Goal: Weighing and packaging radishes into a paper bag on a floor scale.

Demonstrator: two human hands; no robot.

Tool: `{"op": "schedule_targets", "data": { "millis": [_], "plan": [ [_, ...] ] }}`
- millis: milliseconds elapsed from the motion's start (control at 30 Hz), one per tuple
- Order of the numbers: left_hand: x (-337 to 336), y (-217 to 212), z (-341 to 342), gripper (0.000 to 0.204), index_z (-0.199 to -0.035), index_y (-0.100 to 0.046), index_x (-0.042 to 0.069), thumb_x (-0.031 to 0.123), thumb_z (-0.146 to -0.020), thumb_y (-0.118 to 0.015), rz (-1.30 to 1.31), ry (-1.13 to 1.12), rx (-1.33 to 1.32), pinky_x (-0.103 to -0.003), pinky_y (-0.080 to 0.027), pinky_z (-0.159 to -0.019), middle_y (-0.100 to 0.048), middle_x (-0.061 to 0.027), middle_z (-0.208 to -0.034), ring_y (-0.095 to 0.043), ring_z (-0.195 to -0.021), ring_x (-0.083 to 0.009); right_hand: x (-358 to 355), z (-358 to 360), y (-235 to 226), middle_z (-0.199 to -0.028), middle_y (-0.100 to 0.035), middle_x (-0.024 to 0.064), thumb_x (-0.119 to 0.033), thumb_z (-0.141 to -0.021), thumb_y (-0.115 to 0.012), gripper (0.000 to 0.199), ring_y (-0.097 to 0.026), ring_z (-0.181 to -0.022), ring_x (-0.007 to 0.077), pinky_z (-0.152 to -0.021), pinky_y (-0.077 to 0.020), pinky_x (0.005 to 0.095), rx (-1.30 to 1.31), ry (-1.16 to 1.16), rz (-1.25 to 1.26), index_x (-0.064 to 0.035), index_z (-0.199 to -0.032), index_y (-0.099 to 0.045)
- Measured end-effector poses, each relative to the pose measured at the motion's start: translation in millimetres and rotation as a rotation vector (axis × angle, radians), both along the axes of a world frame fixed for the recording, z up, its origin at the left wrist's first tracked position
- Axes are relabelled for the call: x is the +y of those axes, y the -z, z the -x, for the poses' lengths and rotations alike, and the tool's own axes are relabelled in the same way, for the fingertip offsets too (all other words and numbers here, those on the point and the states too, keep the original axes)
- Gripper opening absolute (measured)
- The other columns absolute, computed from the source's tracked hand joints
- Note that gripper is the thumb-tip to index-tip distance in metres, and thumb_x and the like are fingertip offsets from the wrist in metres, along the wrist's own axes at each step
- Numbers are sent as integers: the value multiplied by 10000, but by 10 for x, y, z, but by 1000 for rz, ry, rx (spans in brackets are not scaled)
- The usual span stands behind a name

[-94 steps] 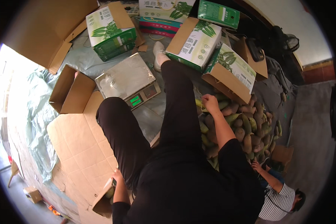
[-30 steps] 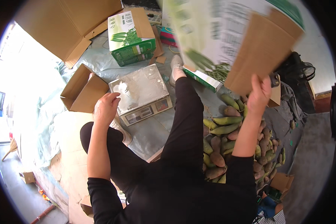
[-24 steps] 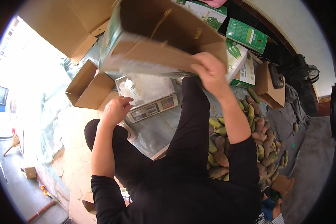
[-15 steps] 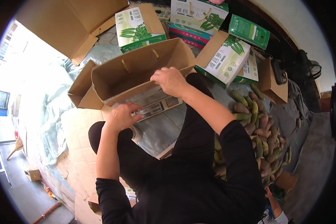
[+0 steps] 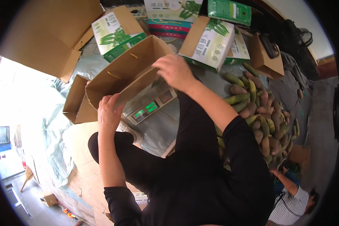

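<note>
A long, open-topped cardboard box (image 5: pixel 139 82) with yellow rope handles sits in front of me, its plain brown inside showing. My left hand (image 5: pixel 108 115) grips its near left corner, thumb apart from the fingers. At the near wall's right part, my right hand (image 5: pixel 174 72) has its bent fingers over the rim; they are slightly blurred. A digital scale (image 5: pixel 151 108) with a lit green display shows under the near side of the box. The box hides the rest of the scale.
Green-and-white printed cartons (image 5: pixel 118 34) stand beyond the box. Green and reddish-brown radishes (image 5: pixel 265 116) are heaped at my right. An opened cardboard flap box (image 5: pixel 78 98) touches the left end. Another person (image 5: pixel 290 203) is at the lower right, and a fan (image 5: pixel 303 37) stands at the far right.
The scale's display has come into fuller view and now glows green. My left hand has moved up to the box's left corner. The whole view has shifted, and more of the other person shows.
</note>
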State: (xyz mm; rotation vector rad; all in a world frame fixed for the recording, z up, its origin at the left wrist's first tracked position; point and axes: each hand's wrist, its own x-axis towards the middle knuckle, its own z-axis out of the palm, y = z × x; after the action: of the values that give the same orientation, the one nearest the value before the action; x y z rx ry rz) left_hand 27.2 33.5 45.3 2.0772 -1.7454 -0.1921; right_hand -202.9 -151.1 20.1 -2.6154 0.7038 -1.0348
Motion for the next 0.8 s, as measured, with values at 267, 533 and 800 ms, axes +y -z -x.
{"op": "schedule_targets", "data": {
  "millis": [267, 533, 800],
  "plan": [
    [-62, 16, 26, 552, -1302, -494, 165, 173, -781, -677, -247, -132, -229, -451, -423, -932, -550, -133, -1204, -504, -1134, -344, 229, 2027, 756, -911, -650, 133, -118, -796, -630, 195, -617, -847, 320, -749, -490, 390, 53, 566, -608, -78, -985, -649],
    [-166, 138, 18, 552, -1321, -453, 165, 157, -809, -655, -447, -156, -202, -487, -405, -945, -548, -110, -1241, -516, -1152, -313, 1741, 3335, 1911, -864, -659, 184, -191, -823, -526, 196, -629, -847, 371, -762, -490, 460, 494, 800, -764, -87, -877, -683],
    [-125, 352, -257, 447, -1281, -478, 138, 108, -847, -576, -402, -132, -166, -459, -436, -914, -570, -147, -1201, -541, -1112, -346, 2181, 3319, 2343, -862, -655, 211, -209, -862, -473, 261, -626, -871, 380, -752, -501, 455, 603, 823, -987, -45, -859, -677]
  ]
}}
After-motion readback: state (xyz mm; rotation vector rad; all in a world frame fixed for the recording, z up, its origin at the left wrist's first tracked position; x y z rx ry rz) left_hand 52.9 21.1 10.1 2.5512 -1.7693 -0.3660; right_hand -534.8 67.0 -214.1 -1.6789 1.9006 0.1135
